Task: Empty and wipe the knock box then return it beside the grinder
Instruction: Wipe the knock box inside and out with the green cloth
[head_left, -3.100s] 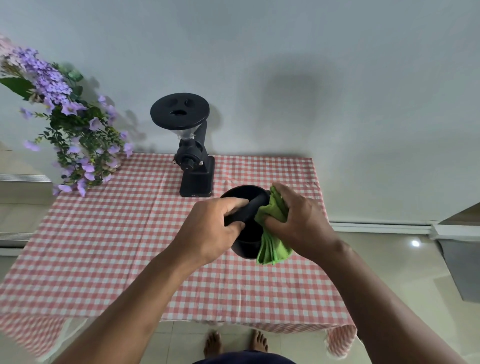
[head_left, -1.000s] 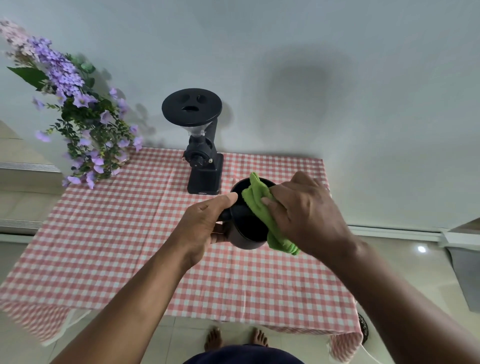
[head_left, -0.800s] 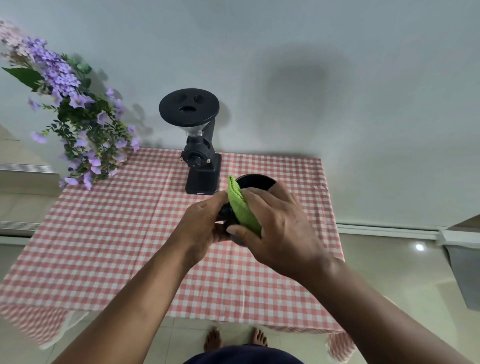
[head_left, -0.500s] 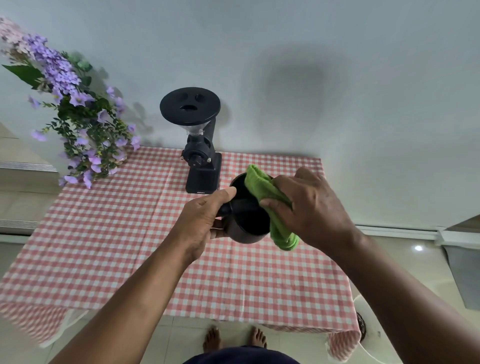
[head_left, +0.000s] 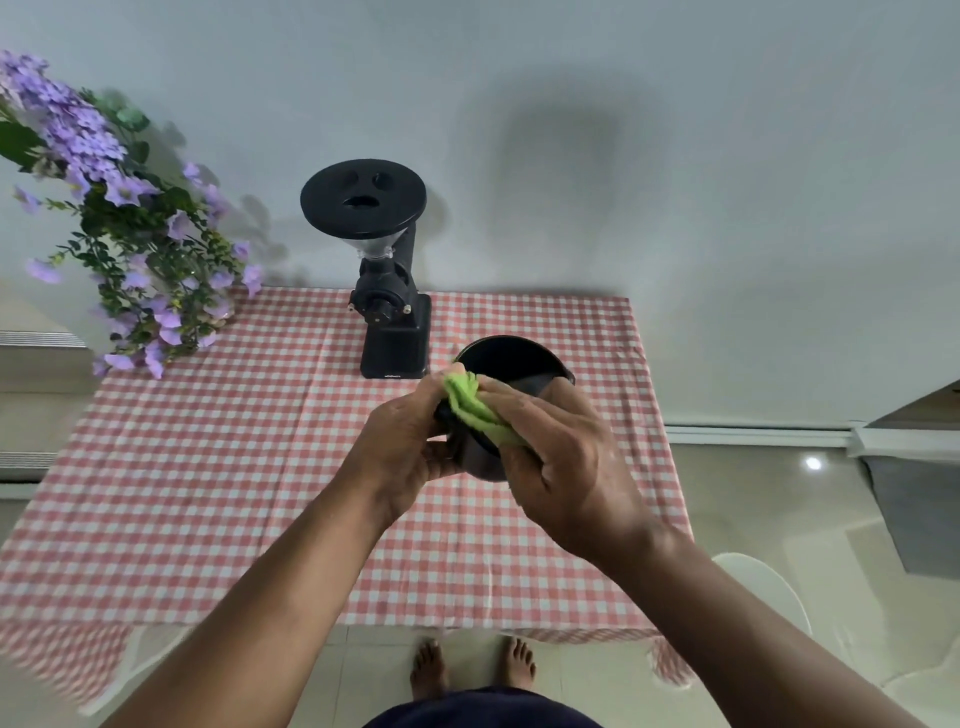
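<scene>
At the upper left of the frame a spray of purple flowers (head_left: 119, 218) with green leaves hangs over the far left corner of the desk (head_left: 208, 467), which is covered in a red-and-white checked cloth. Toward the middle of the frame, at the back edge of the desk against the pale wall, stands the black grinder (head_left: 387, 291), upright, with a wide round lid on its hopper and a square base.

Below and just to the right of the grinder's base, the left hand (head_left: 400, 457) is raised above the desk near the centre of the frame. Its fingers curl round the near left side of the black knock box (head_left: 506, 364) and grip it. The knock box is held in the air over the right half of the desk, tilted so that its round open mouth faces up and toward the wall; it is near the grinder but apart from it.

A green cloth (head_left: 475, 408) lies bunched on the box's near rim, between the two hands. The right hand (head_left: 561, 462) covers the box's near right side, its fingers curled over the cloth and pressing it against the box.

At the bottom centre, two bare feet (head_left: 470, 670) stand on the tiled floor (head_left: 779, 499) under the desk's near edge. At the lower right, part of a white chair (head_left: 763, 587) shows.
</scene>
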